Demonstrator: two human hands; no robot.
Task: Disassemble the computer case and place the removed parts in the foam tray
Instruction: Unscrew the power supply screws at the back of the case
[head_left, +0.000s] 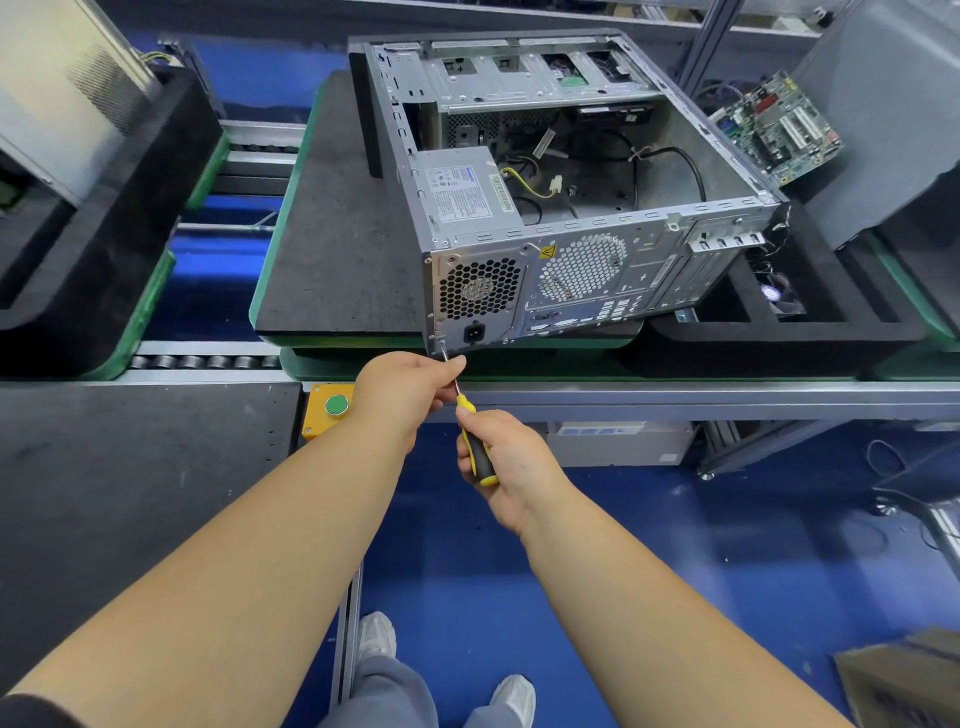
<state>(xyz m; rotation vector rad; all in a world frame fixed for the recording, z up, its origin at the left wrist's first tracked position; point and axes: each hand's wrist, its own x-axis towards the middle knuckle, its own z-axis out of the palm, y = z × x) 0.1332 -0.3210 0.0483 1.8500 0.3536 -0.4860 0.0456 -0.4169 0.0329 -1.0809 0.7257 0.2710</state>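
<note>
Desk's near edge: right hand (511, 462) grips screwdriver (475, 441) handle, left hand (410, 384) pinches shaft at computer case (571, 208) corner.

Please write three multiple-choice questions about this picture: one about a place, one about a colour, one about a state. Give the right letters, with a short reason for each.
1. Where does the screwdriver tip touch the computer case?
A. top drive bay
B. lower left corner of the rear panel
C. front bezel

2. What colours is the screwdriver handle?
A. yellow and black
B. red
C. blue and white

3. What is the state of the case?
A. side open
B. closed
C. wrapped

Answers: 1 B, the left hand steadies the shaft near that corner. 2 A, seen in the right hand grip. 3 A, the power supply and cables show inside.
</note>
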